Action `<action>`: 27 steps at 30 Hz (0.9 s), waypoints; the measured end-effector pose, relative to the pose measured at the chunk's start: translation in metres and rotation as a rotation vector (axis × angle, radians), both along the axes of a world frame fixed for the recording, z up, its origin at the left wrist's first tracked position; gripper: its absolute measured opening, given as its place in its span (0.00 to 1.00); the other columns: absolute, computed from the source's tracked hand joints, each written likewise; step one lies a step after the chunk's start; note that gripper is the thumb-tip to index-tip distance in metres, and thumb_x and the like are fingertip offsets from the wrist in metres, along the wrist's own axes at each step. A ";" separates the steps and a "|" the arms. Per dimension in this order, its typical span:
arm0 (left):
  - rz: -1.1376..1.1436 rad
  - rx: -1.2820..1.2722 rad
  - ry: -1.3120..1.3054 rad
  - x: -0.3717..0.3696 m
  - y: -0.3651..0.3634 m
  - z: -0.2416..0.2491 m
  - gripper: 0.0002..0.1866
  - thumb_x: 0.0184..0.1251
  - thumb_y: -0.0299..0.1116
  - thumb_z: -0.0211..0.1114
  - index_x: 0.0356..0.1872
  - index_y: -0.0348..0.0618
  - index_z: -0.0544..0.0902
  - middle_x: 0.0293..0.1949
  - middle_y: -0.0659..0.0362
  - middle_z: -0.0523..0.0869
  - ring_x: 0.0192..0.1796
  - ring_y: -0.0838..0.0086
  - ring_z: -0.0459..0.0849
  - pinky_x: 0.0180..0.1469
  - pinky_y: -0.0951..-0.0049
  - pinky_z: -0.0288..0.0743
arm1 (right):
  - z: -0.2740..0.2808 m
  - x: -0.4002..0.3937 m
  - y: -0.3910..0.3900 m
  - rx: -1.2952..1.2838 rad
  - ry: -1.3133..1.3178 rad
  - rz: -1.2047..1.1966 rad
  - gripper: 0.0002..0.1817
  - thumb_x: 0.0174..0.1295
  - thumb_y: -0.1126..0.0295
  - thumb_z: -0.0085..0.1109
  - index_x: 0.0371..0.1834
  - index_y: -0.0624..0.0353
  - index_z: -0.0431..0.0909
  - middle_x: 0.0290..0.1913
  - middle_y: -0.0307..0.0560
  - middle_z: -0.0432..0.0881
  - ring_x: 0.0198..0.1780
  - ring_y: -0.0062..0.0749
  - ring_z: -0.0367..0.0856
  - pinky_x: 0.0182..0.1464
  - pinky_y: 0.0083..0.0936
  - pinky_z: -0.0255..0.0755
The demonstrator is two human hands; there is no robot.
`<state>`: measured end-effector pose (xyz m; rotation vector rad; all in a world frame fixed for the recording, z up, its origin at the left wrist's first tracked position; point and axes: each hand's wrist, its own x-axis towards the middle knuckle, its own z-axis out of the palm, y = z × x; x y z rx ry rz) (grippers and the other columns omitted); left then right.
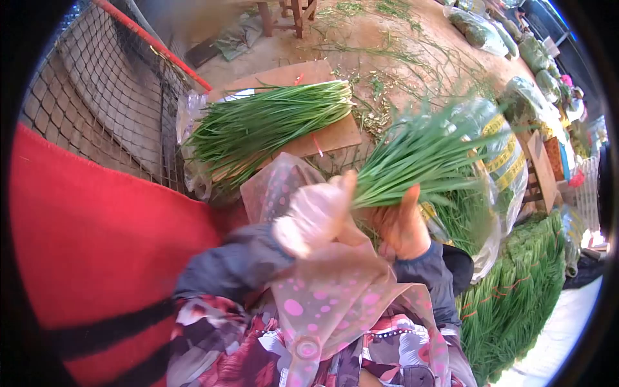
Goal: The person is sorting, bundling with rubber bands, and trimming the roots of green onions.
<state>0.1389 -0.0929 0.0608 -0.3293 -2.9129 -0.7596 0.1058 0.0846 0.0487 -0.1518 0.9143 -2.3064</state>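
A loose bunch of green chives fans out to the upper right in front of me, its leaves blurred by motion. My left hand, smeared by movement, is closed at the bunch's lower-left end. My right hand cups the bunch from below, thumb up at its near side, with its other fingers partly hidden. Ahead and to the left, a larger heap of chives lies across a wooden board, pale ends toward the right. Red ties show beside that heap.
A plastic bag of greens with yellow tape stands to my right, above tied chive bundles. Wire mesh with a red bar and a red cloth are on my left. Leaf scraps litter the floor; a wooden stool stands beyond.
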 end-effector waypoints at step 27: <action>0.161 -0.435 -0.036 -0.197 -0.166 -0.140 0.61 0.34 0.43 0.81 0.75 0.52 0.53 0.70 0.50 0.61 0.73 0.47 0.57 0.68 0.33 0.48 | -0.080 -0.245 -0.133 1.287 1.616 -0.010 0.50 0.41 0.66 0.74 0.72 0.52 0.59 0.69 0.48 0.67 0.72 0.48 0.61 0.73 0.48 0.52</action>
